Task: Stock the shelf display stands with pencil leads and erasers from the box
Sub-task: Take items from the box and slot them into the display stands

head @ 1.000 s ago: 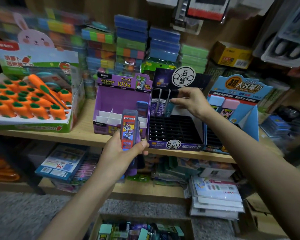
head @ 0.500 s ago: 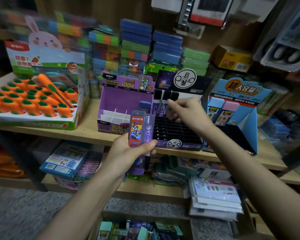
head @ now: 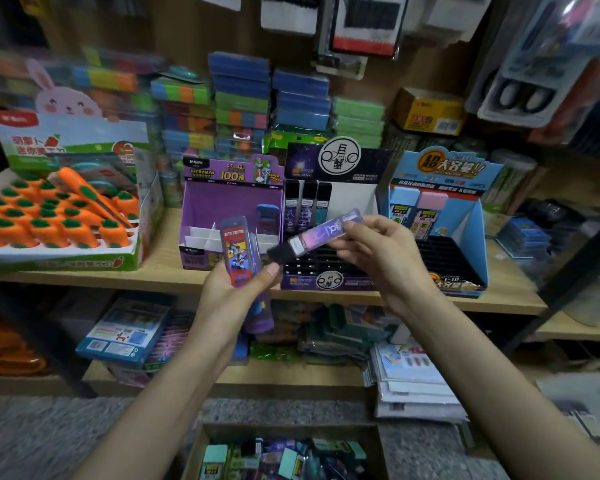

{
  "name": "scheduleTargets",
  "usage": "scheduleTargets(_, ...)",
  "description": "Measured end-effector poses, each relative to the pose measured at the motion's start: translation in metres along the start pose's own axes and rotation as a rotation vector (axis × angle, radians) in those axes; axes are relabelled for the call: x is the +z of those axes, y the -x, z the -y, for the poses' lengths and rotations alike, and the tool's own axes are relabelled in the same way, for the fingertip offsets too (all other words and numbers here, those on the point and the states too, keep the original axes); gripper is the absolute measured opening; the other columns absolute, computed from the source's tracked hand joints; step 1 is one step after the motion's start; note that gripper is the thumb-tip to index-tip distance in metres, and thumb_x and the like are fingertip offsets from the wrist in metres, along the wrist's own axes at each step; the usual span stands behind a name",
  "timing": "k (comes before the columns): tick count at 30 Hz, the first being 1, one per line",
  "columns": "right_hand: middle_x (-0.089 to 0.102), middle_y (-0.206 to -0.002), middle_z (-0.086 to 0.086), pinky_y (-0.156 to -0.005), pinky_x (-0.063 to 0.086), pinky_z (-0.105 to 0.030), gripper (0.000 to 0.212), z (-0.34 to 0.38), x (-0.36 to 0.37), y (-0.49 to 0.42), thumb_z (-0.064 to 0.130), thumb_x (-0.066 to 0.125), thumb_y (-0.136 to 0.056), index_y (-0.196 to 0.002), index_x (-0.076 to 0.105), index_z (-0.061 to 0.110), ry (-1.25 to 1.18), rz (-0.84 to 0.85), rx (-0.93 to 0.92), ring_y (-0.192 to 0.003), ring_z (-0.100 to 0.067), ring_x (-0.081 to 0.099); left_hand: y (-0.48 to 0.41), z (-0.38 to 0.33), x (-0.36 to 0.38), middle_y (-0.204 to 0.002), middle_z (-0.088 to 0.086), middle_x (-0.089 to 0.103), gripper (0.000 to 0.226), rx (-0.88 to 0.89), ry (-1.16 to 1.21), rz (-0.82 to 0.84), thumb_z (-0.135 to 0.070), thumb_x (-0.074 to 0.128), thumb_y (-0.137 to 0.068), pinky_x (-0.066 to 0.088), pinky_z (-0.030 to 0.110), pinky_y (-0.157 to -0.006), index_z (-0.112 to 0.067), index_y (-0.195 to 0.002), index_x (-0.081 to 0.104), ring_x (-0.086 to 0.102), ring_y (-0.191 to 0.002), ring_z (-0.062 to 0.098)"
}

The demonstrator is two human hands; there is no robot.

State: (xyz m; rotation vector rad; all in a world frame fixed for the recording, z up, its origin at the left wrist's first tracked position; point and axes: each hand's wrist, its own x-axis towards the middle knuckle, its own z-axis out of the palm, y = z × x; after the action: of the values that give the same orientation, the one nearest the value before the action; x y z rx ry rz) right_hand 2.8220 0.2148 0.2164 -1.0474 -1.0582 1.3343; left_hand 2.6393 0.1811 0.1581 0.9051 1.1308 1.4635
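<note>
My left hand (head: pixel 238 294) grips a small stack of pencil lead cases (head: pixel 238 252), the front one red and blue. My right hand (head: pixel 371 252) pinches a purple lead case with a black cap (head: pixel 317 237), held slanted in front of the black display stand (head: pixel 329 271). Three lead cases (head: pixel 307 207) stand in that stand's back row. A purple display stand (head: pixel 229 209) sits to its left and a blue display stand (head: pixel 440 216) to its right, on the wooden shelf (head: pixel 167 268). The cardboard box (head: pixel 284 455) with mixed leads and erasers lies on the floor below.
A tray of carrot erasers (head: pixel 52 223) fills the shelf's left end. Stacked coloured packs (head: pixel 243 105) line the back wall, with a yellow box (head: pixel 428 112) at right. Packaged stationery (head: pixel 413 379) crowds the lower shelf. Hanging scissor packs (head: pixel 520 91) overhang the upper right.
My right hand has left the black stand's back row, come toward my left hand and now holds a purple lead case. My left hand has stayed in place with its stack.
</note>
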Motion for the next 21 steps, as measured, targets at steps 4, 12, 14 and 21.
scheduleTargets(4,0.072,-0.076,-0.016,-0.062,0.058,-0.021,0.009,-0.010,0.002,0.006,-0.001,0.061,-0.086,-0.087,0.053,0.003,-0.116,0.100,0.103,-0.071,-0.020,0.072,-0.001,0.000,0.001,-0.084,0.001,0.073,0.018,-0.017,0.114,-0.046,-0.011,0.069,-0.079,0.054,0.020,-0.060,-0.016,-0.094,0.061,0.071,-0.078,0.011)
scheduleTargets(12,0.069,-0.078,-0.003,-0.068,0.047,-0.011,0.014,-0.019,0.003,0.016,0.016,0.067,-0.085,-0.095,0.065,0.008,0.549,0.448,0.117,-0.071,-0.008,0.062,-0.011,-0.008,-0.016,-0.074,0.005,0.067,0.017,0.067,-0.080,-0.081,-0.014,0.074,-0.078,0.047,0.031,-0.052,-0.017,-0.087,0.059,0.062,-0.062,0.020)
scheduleTargets(14,0.069,-0.077,0.009,-0.060,0.043,-0.005,0.017,-0.010,0.005,0.015,0.021,0.062,-0.090,-0.100,0.068,0.010,0.591,0.407,-0.015,-0.067,0.004,0.061,-0.009,-0.011,-0.014,-0.087,0.006,0.072,0.022,0.117,-0.186,0.022,-0.012,0.074,-0.078,0.053,0.032,-0.065,-0.015,-0.096,0.063,0.068,-0.078,0.021)
scheduleTargets(21,0.065,-0.076,-0.001,-0.072,0.051,-0.020,0.012,-0.018,0.009,0.005,0.006,0.068,-0.083,-0.094,0.068,0.011,0.693,0.397,-0.094,-0.070,-0.005,0.061,-0.008,-0.005,0.002,-0.084,0.004,0.071,0.019,0.098,-0.236,0.081,-0.012,0.073,-0.078,0.054,0.032,-0.067,-0.017,-0.093,0.062,0.068,-0.074,0.014)
